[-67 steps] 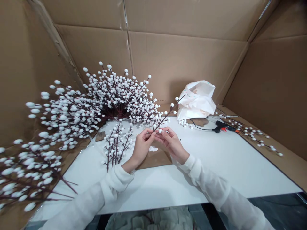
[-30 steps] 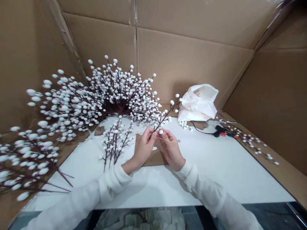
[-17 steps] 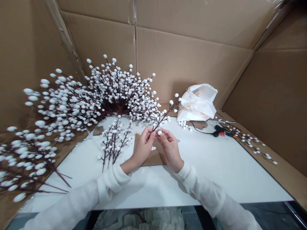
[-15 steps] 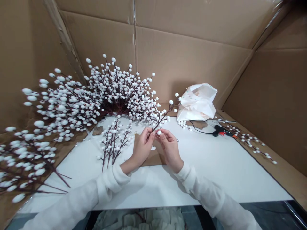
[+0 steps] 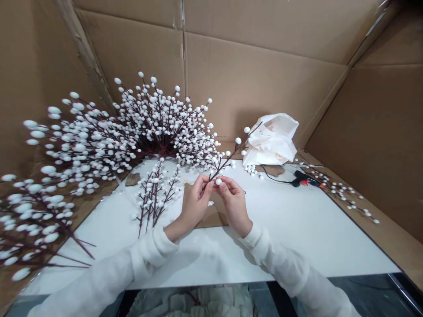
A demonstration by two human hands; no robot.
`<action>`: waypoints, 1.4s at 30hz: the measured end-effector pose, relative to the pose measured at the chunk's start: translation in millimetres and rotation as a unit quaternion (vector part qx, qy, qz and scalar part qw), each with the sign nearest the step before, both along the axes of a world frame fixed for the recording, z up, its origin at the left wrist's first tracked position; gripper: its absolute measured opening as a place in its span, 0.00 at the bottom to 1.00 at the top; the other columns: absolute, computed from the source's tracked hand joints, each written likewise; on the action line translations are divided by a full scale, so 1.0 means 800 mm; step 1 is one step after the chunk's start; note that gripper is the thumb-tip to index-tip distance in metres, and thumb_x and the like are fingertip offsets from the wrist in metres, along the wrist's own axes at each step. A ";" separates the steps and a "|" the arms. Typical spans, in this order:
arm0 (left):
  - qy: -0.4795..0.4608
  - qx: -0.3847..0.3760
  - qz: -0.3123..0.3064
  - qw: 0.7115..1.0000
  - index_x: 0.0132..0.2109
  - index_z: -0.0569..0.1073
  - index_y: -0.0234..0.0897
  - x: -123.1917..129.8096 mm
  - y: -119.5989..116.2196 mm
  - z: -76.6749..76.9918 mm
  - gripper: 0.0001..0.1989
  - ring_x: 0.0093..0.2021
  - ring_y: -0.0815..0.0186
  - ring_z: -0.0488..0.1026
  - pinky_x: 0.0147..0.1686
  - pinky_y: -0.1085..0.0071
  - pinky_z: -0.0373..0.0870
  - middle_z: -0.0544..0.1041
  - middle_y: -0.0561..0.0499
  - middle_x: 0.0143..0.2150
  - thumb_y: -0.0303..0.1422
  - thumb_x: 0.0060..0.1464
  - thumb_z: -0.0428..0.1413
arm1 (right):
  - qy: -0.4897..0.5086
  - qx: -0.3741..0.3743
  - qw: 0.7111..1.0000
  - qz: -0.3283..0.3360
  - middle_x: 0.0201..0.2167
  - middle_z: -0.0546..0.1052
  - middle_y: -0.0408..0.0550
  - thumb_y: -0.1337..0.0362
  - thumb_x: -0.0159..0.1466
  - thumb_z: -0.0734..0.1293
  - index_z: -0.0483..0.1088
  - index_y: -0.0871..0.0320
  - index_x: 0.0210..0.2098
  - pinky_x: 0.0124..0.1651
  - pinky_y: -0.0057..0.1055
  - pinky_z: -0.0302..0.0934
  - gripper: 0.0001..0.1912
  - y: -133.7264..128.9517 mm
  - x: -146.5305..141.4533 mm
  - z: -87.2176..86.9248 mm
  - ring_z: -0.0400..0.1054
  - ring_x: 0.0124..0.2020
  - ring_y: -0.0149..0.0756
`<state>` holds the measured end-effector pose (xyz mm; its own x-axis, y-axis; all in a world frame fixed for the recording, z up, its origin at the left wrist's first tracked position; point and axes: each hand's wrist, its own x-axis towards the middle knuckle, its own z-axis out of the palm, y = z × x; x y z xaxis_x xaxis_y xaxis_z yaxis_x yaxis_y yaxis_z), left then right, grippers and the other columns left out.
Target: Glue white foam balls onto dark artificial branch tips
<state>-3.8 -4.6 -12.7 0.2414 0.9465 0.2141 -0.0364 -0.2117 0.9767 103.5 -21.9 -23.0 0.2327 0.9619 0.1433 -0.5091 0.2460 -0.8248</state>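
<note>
Over a white tabletop (image 5: 297,237), the left hand (image 5: 195,199), fingers pinched closed, holds the lower end of a dark berry twig (image 5: 231,156) that slants up toward a white plastic bag (image 5: 272,140). Close beside it, the right hand (image 5: 234,203), also nearly closed, pinches a white berry (image 5: 218,181) between thumb and fingertips. Cut berry sprigs (image 5: 155,196) lie left of the hands, and a black glue gun (image 5: 302,177) lies to the right.

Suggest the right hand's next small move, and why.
I'd probably have the right hand ease the white berry toward the dark branch: its fingers pinch the berry close beside the stem, while the left hand grips the branch near its lower end. Can't tell whether they already touch.
</note>
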 end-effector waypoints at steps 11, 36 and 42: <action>0.005 -0.002 0.013 1.000 0.33 0.62 0.41 0.002 0.000 0.000 0.12 0.28 0.76 0.63 0.27 0.79 0.54 0.64 0.59 0.27 0.45 0.55 0.50 | -0.017 -0.007 1.000 -0.008 0.36 0.77 0.46 0.60 0.54 0.72 0.73 0.61 0.35 0.43 0.27 0.66 0.12 0.000 -0.001 0.001 0.71 0.36 0.30; -0.011 -0.014 0.021 1.000 0.43 0.67 0.42 -0.004 0.004 0.020 0.12 0.34 0.75 0.67 0.35 0.81 0.63 0.70 0.56 0.33 0.42 0.56 0.48 | -0.207 0.097 0.971 -0.072 0.41 0.69 0.49 0.61 0.60 0.66 0.73 0.59 0.36 0.48 0.28 0.60 0.08 -0.003 0.014 0.016 0.65 0.45 0.33; -0.103 -0.086 0.005 0.991 0.40 0.71 0.40 -0.010 0.016 0.034 0.12 0.38 0.74 0.68 0.37 0.82 0.66 0.72 0.54 0.40 0.41 0.54 0.50 | -0.239 0.118 0.962 -0.056 0.39 0.69 0.49 0.61 0.60 0.66 0.73 0.57 0.35 0.48 0.30 0.60 0.08 -0.004 0.013 0.021 0.65 0.45 0.34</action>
<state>-11.4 8.0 14.8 0.2005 0.9752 0.0943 -0.2383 -0.0448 0.9702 113.6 -25.4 -6.2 0.1874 0.8623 0.4705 -0.0447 0.4859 -0.8729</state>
